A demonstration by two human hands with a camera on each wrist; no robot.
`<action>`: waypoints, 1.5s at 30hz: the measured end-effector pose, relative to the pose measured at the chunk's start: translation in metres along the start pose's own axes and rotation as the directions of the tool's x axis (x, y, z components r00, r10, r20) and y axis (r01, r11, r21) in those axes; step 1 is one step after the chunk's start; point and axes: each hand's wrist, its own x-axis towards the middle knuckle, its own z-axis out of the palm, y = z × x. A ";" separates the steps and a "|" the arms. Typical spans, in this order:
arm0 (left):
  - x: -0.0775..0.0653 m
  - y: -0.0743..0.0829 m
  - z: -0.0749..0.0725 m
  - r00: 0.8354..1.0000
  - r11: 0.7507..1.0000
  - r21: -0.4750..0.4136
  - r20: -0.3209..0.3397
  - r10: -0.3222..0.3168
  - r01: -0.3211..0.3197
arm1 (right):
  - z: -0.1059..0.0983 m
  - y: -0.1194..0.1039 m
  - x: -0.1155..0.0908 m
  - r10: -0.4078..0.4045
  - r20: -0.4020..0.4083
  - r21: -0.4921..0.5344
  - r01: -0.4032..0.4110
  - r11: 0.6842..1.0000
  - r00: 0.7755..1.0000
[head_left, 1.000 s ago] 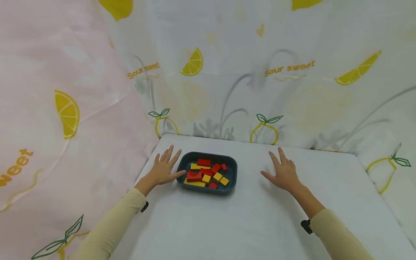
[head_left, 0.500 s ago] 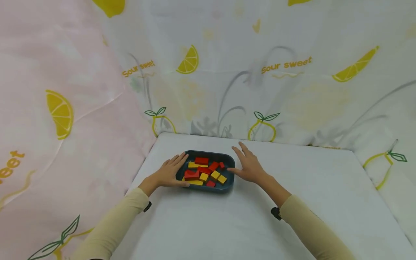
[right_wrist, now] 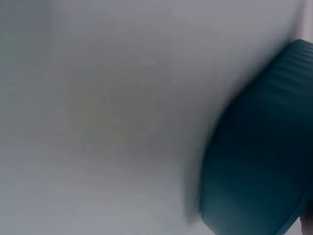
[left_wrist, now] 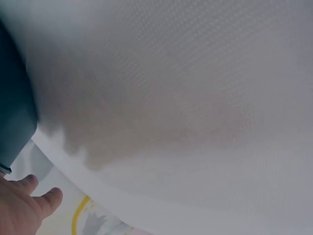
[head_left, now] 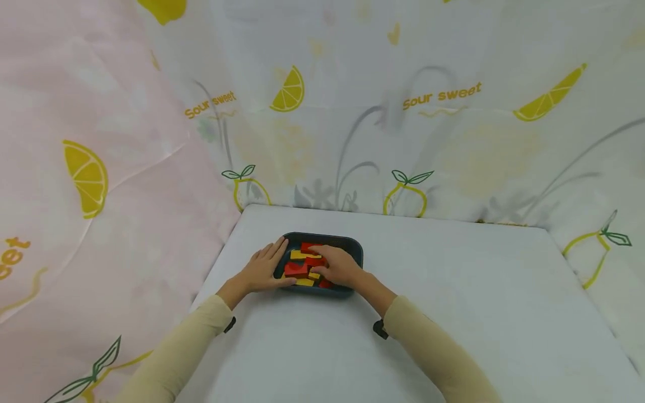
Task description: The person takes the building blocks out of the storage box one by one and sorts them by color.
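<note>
A dark teal tray (head_left: pixel 356 249) holds several red and yellow toy blocks. My left hand (head_left: pixel 258 274) rests at the tray's left end, fingers extended along the rim and thumb across the front-left corner. Over the blocks, my right hand (head_left: pixel 336 265) reaches in from the right, fingers and thumb spread apart. A red block with a curved notch (head_left: pixel 295 271) lies just left of its thumb, near a small yellow block (head_left: pixel 314 276). The right hand covers the blocks on the tray's right side. In the right wrist view the tray's outer wall (right_wrist: pixel 259 161) fills the right.
The tray stands on a white-covered table (head_left: pixel 453 291), toward its back left. A lemon-printed cloth (head_left: pixel 332 151) hangs behind the table, and a pinkish cloth (head_left: pixel 131 235) hangs at the left.
My right hand has swept left from the bare table to over the blocks in the tray. The left hand has shifted slightly right, onto the tray's left end.
</note>
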 end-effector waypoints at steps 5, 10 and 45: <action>-0.002 0.002 0.002 1.000 0.999 0.031 -0.011 -0.020 0.020 | 0.014 -0.011 0.012 -0.013 0.031 0.012 0.013 1.000 0.999; -0.005 0.004 0.003 0.999 1.000 0.019 -0.029 -0.014 0.014 | 0.026 -0.017 0.019 0.035 0.093 0.034 -0.039 0.999 0.995; -0.007 0.001 0.008 0.986 0.992 -0.029 -0.113 -0.123 0.121 | 0.031 -0.008 0.024 0.097 -0.109 0.115 -0.084 0.990 0.989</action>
